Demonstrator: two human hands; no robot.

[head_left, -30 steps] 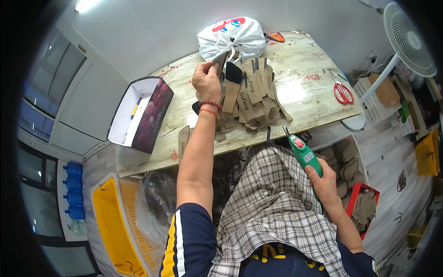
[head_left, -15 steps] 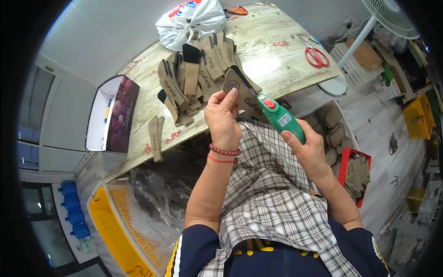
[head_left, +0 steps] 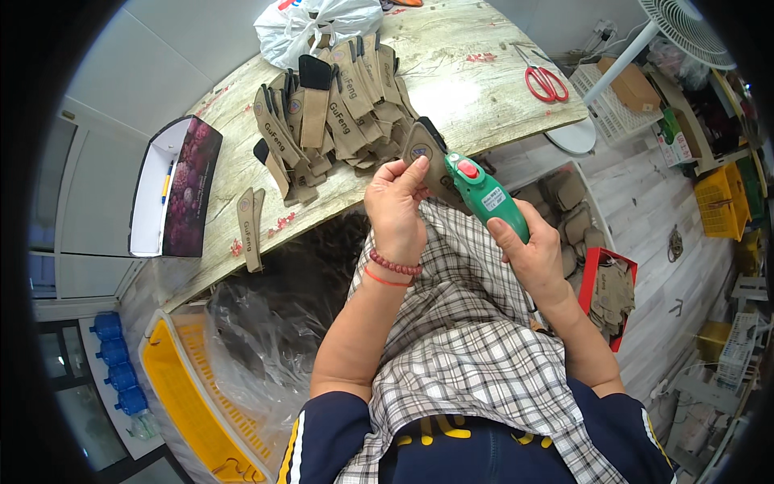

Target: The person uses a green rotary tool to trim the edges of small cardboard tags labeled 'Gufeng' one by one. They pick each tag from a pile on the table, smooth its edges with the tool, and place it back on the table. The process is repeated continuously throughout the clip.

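Observation:
Between the thumb and fingers of my left hand (head_left: 395, 206) is a khaki fabric strap (head_left: 435, 168) with black material along its far edge. My right hand (head_left: 532, 250) grips a green handheld electric cutter (head_left: 490, 198) with a red button. The cutter's nose sits at the strap's right edge, and its blade is hidden from view. Beyond my hands, a pile of similar khaki straps (head_left: 347, 109) with black tabs lies on the table (head_left: 451, 77). Two more khaki pieces (head_left: 248, 230) lie near the table's front edge, to the left.
Red-handled scissors (head_left: 547, 85) and a white plastic bag (head_left: 318, 28) are on the table. An open box (head_left: 193, 185) stands left. Below right are a bin of khaki pads (head_left: 576, 214) and a red box (head_left: 592, 278) of straps. A yellow basket (head_left: 173, 387) stands lower left.
The whole view has shifted slightly, with the table things now higher and farther left. The strap has turned a little more upright beside the cutter. Both hands keep their holds.

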